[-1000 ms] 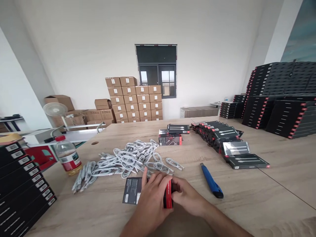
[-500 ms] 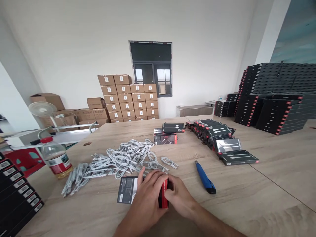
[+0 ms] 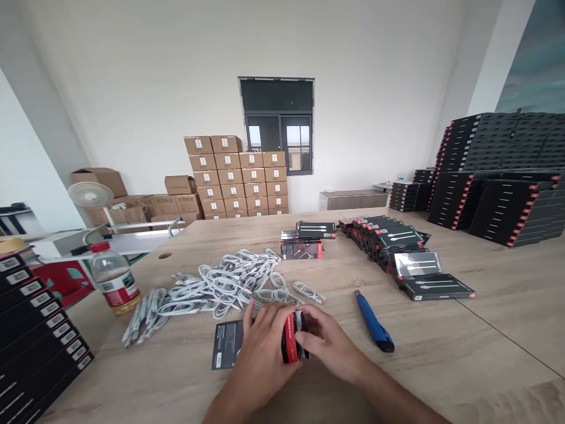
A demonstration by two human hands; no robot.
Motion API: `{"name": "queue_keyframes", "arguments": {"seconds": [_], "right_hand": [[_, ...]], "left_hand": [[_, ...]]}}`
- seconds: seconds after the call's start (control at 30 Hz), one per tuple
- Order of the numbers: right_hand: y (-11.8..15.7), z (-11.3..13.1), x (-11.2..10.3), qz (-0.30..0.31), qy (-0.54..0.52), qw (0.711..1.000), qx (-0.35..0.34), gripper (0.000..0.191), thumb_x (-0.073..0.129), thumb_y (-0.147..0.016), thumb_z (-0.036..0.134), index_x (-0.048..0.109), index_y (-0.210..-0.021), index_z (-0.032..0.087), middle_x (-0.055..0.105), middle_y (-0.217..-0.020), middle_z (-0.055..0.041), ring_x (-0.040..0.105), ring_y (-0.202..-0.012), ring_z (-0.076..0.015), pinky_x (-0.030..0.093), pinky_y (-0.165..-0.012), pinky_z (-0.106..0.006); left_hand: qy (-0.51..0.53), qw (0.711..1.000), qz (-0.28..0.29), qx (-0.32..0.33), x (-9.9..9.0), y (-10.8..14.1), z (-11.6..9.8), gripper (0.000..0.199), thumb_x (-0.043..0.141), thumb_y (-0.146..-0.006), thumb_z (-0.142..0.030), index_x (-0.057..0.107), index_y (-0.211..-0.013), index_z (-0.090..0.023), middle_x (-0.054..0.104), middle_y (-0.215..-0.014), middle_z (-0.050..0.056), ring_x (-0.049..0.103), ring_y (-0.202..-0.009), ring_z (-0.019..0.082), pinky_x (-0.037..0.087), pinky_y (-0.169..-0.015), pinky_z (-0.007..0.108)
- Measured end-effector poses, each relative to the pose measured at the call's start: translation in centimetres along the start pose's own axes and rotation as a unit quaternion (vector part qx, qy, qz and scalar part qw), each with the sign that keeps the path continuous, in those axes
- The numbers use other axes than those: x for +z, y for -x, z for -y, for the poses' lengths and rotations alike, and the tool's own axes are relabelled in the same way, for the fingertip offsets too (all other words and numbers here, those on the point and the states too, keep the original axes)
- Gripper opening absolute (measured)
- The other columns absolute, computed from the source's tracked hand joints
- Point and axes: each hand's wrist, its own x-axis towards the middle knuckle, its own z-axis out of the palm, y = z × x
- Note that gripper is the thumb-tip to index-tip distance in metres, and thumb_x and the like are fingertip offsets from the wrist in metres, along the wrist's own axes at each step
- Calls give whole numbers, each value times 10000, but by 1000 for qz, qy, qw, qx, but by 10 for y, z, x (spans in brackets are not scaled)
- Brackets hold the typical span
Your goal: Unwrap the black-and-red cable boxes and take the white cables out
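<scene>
My left hand (image 3: 262, 347) is closed over a small black cable box (image 3: 290, 340), whose red edge faces right. At that edge, the thumb and fingers of my right hand (image 3: 329, 341) pinch a black and white piece (image 3: 302, 330) showing beside the red strip; whether it is a flap or an inner tray I cannot tell. A dark printed panel (image 3: 226, 347) with a barcode sticks out left of my left hand; its join to the box is hidden. Just beyond my hands lies a heap of white coiled cables (image 3: 225, 282).
A blue utility knife (image 3: 373, 321) lies to the right. Black cable boxes (image 3: 397, 235) sit in a loose row behind it, with tall stacks (image 3: 503, 206) at far right. On the left stand a drink bottle (image 3: 115, 282) and another black box stack (image 3: 44, 330).
The red edge has turned slightly, and the black and white piece now shows beside it. My right hand has shifted a little to the right. The whole view has swung slightly left.
</scene>
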Motion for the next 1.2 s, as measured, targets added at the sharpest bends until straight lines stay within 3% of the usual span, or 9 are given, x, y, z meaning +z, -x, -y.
{"name": "queue_keyframes", "arguments": {"seconds": [0.1, 0.2, 0.33, 0.43, 0.67, 0.77, 0.87, 1.03, 1.2], "right_hand": [[1, -7, -5, -19, 76, 997, -16, 463, 671, -858, 354, 584, -1292, 217, 697, -1083, -84, 660, -901, -223, 527, -779, -350], [1, -14, -10, -78, 153, 983, -66, 460, 582, -938, 338, 509, -1379, 230, 660, -1172, -113, 663, -903, -213, 545, -765, -353], [1, -18, -13, -118, 287, 931, -193, 263, 490, -971, 209, 650, -1177, 250, 582, -1328, -129, 615, -1131, -241, 520, -930, -397], [2, -18, -11, -111, 333, 909, -224, 292, 450, -964, 153, 716, -1008, 264, 553, -1401, -109, 549, -1266, -265, 484, -1001, -437], [-1, -23, -1, -118, 168, 976, -70, 315, 482, -999, 418, 759, -992, 268, 470, -1551, -104, 385, -1462, -292, 289, -1190, -535], [-4, -27, 2, -109, 92, 990, -5, 372, 568, -928, 562, 778, -1053, 281, 475, -1552, -89, 329, -1493, -301, 172, -1232, -547], [-6, -25, 4, -101, 23, 994, 39, 439, 646, -843, 630, 789, -1068, 281, 561, -1470, -85, 367, -1463, -314, 149, -1233, -535], [-5, -14, 9, -72, -66, 993, 73, 366, 682, -823, 589, 812, -890, 253, 677, -1311, -73, 552, -1296, -312, 264, -1196, -503], [-1, -18, 17, -88, 1, 995, 36, 521, 632, -827, 704, 803, -1066, 273, 495, -1534, -71, 351, -1474, -307, 180, -1238, -484]], "left_hand": [[-17, 999, -34, -19, 0, -1, 3, 653, 732, -659, -127, 509, -1245, -311, 657, -1231, 35, 586, -1189, 282, 86, -1189, 585], [-33, 997, -63, -37, -1, -1, 4, 632, 724, -668, -128, 510, -1235, -309, 669, -1152, 23, 602, -1138, 281, 109, -1177, 580], [-36, 995, -87, -40, 1, -2, -1, 612, 714, -667, -139, 517, -1224, -300, 671, -1107, 18, 608, -1105, 290, 129, -1160, 581], [-55, 992, -106, -32, 4, -2, -7, 556, 679, -693, -119, 538, -1202, -297, 671, -1057, 13, 617, -1051, 279, 151, -1152, 581], [-103, 985, -141, -19, 6, -3, -10, 506, 636, -726, -92, 576, -1191, -282, 706, -1065, 29, 629, -1040, 281, 128, -1189, 593], [-131, 982, -139, -8, 7, -2, -3, 534, 596, -727, -69, 572, -1224, -265, 712, -1110, 55, 629, -1072, 294, 114, -1198, 606], [-161, 978, -133, 4, 10, -2, 3, 569, 574, -718, -55, 567, -1250, -255, 709, -1139, 68, 625, -1093, 302, 96, -1200, 620], [-196, 970, -146, -8, 10, -5, 6, 502, 590, -766, -101, 570, -1248, -239, 702, -1142, 88, 611, -1099, 318, 117, -1185, 626], [-184, 971, -150, -28, 8, -5, 3, 425, 600, -788, -125, 581, -1198, -238, 703, -1076, 74, 614, -1053, 311, 152, -1167, 627]]}}
